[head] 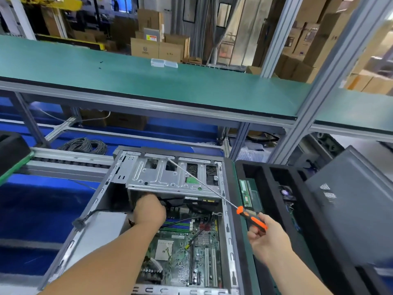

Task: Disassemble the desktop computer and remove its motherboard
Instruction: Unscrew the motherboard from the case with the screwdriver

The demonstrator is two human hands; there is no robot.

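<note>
One open grey metal computer case (119, 179) is lying beside one long orange-handled screwdriver (251, 218), two clear plastic boxes (163, 63) and two green memory sticks (246, 191).

We see even, bright overhead light with soft shadows inside the computer case (119, 182); around it, straight frame posts bow from wide-angle distortion, and background cartons blur slightly.

An electronics factory or warehouse floor: a long green-matted desk (148, 81) on aluminium framing, with stacked cardboard boxes (157, 48) behind.
</note>
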